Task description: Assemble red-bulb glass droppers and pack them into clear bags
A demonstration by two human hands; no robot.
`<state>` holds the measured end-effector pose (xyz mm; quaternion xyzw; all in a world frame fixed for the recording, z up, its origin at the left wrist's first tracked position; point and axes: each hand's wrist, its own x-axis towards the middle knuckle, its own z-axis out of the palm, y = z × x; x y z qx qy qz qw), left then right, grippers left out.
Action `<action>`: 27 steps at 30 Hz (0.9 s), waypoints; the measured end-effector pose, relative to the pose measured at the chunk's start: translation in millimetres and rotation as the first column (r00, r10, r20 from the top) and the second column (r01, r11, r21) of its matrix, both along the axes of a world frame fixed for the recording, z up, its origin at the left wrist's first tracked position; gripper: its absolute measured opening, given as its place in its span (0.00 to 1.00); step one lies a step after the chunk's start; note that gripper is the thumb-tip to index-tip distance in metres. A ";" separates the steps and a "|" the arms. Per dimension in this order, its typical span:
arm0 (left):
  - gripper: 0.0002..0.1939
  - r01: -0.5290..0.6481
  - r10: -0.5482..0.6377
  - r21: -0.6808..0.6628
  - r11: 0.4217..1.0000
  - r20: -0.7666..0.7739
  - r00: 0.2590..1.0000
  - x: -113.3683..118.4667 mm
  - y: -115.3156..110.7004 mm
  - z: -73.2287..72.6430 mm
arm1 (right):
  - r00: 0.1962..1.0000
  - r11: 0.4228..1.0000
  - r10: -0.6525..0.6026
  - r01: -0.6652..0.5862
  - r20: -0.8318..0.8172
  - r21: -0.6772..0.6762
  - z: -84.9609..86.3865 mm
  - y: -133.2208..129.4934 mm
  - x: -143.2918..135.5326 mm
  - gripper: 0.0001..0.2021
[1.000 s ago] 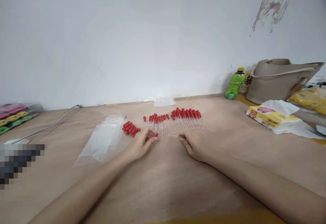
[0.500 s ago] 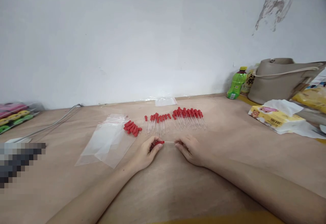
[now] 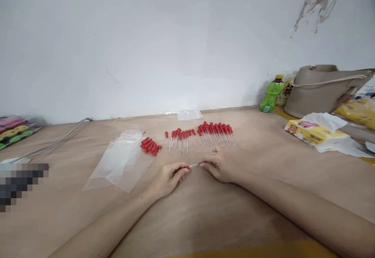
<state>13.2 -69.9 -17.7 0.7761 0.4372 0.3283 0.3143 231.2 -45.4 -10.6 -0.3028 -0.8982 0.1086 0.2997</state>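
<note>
The left hand (image 3: pixel 169 178) pinches a red bulb (image 3: pixel 188 167), the right hand (image 3: pixel 221 166) a glass tube (image 3: pixel 194 165) meeting it above the tabletop (image 3: pixel 205 219) — pushed in askew, the tube could snap; gripped too lightly, it could slip.
</note>
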 end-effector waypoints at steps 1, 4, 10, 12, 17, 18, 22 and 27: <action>0.14 -0.003 0.004 0.010 1.000 -0.005 1.000 0.4 -0.3 1.4 | 1.000 1.000 0.002 -0.002 0.008 0.010 1.0 0.6 0.0 0.09; 0.13 0.010 -0.007 0.048 0.999 -0.051 0.999 1.3 -1.2 7.5 | 1.000 0.999 -0.004 0.003 0.030 0.053 4.3 1.1 1.5 0.09; 0.12 0.086 -0.062 0.149 0.985 -0.160 0.985 2.9 -3.0 13.2 | 0.988 0.964 -0.024 -0.018 0.154 0.265 7.1 -0.2 7.0 0.11; 0.11 0.039 -0.015 0.163 0.986 -0.149 0.989 2.7 -2.5 10.9 | 0.984 0.945 -0.084 0.028 0.159 0.327 4.1 -2.1 6.0 0.11; 0.11 -0.076 0.090 0.169 0.983 -0.076 0.993 1.1 0.1 4.4 | 0.989 0.965 -0.149 0.141 0.020 0.221 -4.1 -6.5 1.4 0.10; 0.11 -0.078 0.090 0.169 0.983 -0.065 0.994 1.1 0.5 3.8 | 0.989 0.974 -0.150 0.150 -0.016 0.172 -4.2 -6.9 1.0 0.09; 0.10 -0.059 0.069 0.174 0.983 -0.056 0.996 1.7 -0.1 4.4 | 0.990 0.990 -0.116 0.122 -0.077 0.069 -2.4 -8.1 0.3 0.07; 0.10 -0.037 0.051 0.153 0.987 -0.091 0.995 1.0 -1.9 5.8 | 0.996 0.986 -0.088 0.092 -0.033 0.138 -4.2 -8.8 -2.2 0.09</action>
